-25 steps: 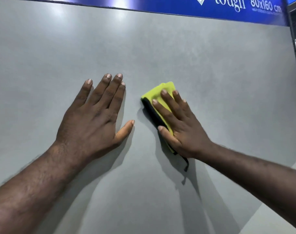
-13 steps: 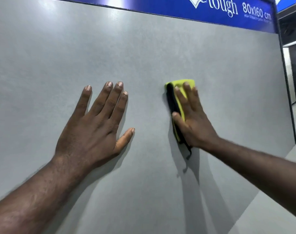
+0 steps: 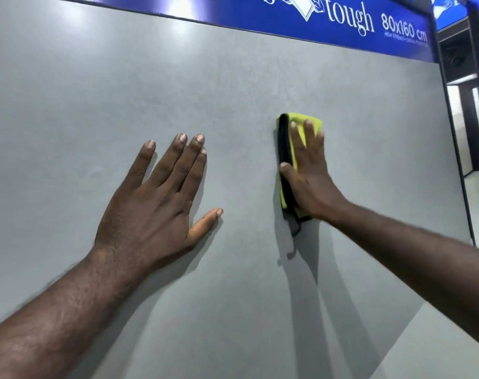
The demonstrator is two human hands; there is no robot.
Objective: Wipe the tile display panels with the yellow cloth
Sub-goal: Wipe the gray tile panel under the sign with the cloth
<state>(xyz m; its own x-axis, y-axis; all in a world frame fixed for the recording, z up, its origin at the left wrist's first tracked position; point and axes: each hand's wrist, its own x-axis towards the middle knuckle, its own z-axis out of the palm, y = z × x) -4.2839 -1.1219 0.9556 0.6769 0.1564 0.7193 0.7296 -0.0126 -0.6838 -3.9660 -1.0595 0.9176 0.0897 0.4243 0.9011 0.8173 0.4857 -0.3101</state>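
You're mid-wipe: your right hand lies flat, fingers straight, pressing the folded yellow cloth against the grey panel, right of centre. Your left hand, spread wide, braces well apart. Next, I'd say, sweep on with even pressure.

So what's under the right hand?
A folded yellow cloth, pressed flat on the grey panel by the right hand. Its top and black left edge show; the hand covers its middle, and the panel behind is hidden.
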